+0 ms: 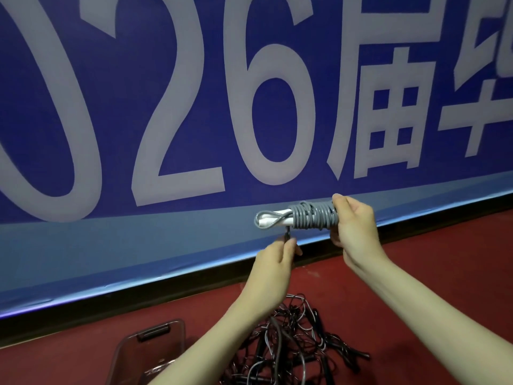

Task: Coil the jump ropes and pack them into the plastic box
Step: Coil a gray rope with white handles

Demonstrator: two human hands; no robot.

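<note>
I see 2 bare hands raised in front of the blue banner (194,134), with the coiled grey jump rope (311,216) held between them at about the level of the banner's lower edge. My right hand (352,226) is wrapped round the right end of that coil, thumb on top and fingers curled beneath. The rope is wound in tight turns round its white handles (273,219), which stick out of the coil on the left together with 1 loop of rope. My left hand (277,257) sits just below the coil's left end and pinches a short dark piece (371,234) hanging under it; I cannot tell exactly what that piece is. The 2 hands are near each other but not touching.

Well below the coil, on the red floor (416,273), lies a tangled pile of dark jump ropes (294,340). Left of that pile is the clear plastic box (151,345), partly hidden by my left forearm.
</note>
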